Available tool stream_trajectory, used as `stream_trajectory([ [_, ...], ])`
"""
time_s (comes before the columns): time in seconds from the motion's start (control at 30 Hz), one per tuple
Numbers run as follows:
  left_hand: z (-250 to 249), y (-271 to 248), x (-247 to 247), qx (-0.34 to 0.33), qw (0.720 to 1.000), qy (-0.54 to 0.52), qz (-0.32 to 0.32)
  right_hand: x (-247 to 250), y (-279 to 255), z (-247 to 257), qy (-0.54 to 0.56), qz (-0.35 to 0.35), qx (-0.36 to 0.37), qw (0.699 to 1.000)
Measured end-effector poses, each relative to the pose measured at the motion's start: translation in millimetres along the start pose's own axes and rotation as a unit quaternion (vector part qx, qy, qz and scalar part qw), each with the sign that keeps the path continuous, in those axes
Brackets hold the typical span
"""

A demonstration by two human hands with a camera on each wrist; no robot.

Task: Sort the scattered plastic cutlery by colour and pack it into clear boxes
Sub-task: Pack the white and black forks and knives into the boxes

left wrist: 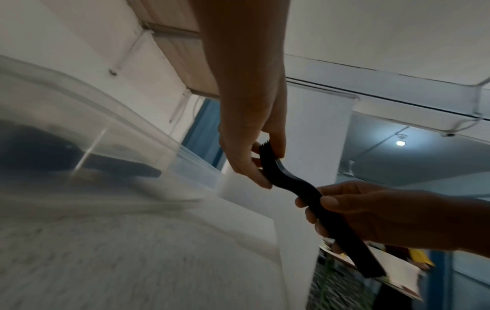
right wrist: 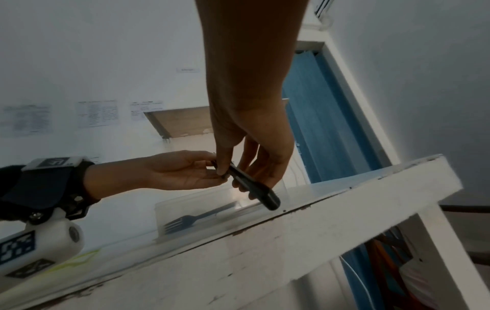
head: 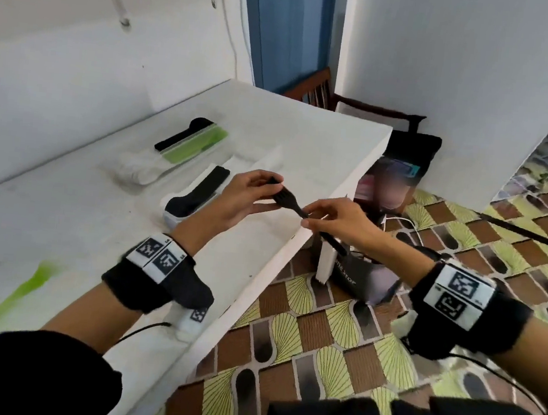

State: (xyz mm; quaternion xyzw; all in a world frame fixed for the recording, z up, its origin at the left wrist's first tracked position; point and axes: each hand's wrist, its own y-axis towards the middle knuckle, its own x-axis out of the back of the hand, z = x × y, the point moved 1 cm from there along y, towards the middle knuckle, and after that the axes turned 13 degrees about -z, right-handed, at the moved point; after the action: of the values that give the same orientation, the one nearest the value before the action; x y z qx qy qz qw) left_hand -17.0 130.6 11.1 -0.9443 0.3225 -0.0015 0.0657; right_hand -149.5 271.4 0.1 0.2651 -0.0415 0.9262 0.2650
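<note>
A black plastic fork [head: 286, 201] is held in the air over the right edge of the white table [head: 78, 220], between both hands. My left hand [head: 269, 191] pinches its tine end [left wrist: 267, 151]. My right hand [head: 306, 217] grips the handle [left wrist: 336, 226] between thumb and fingers; the handle's end [right wrist: 267, 199] sticks out below the fingers. Just left of the hands a clear box [head: 177, 214] holds black cutlery. A second clear box [head: 205, 144] farther back holds green pieces beside black ones. Loose green cutlery [head: 23, 292] lies on the table near my left forearm.
A clear lid or tray [head: 257, 161] lies between the two boxes. The table edge [head: 259, 273] drops to a patterned floor at the right. Bags [head: 353, 276] and a white cable [head: 399, 220] sit under the table end, with a wooden chair [head: 315, 90] behind.
</note>
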Motion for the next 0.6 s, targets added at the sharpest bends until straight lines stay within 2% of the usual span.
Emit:
stream_trajectory([
  [0.13, -8.1, 13.6, 3.8, -0.039, 0.997, 0.008, -0.065, 10.7, 48.5, -2.9, -0.002, 0.033, 0.052, 0.998],
  [0.3, -15.6, 22.3, 34.8, -0.092, 0.981, 0.052, -0.162, -8.5, 104.3, 11.0, 0.017, 0.107, 0.139, 0.984],
  [0.43, -11.6, 24.3, 67.3, -0.092, 0.968, 0.083, -0.218, -33.0, 145.2, 27.1, 0.011, 0.145, 0.209, 0.967],
  [0.6, -8.5, 21.0, 91.8, -0.089, 0.937, 0.198, -0.274, -61.0, 183.3, 47.3, -0.018, 0.192, 0.302, 0.934],
])
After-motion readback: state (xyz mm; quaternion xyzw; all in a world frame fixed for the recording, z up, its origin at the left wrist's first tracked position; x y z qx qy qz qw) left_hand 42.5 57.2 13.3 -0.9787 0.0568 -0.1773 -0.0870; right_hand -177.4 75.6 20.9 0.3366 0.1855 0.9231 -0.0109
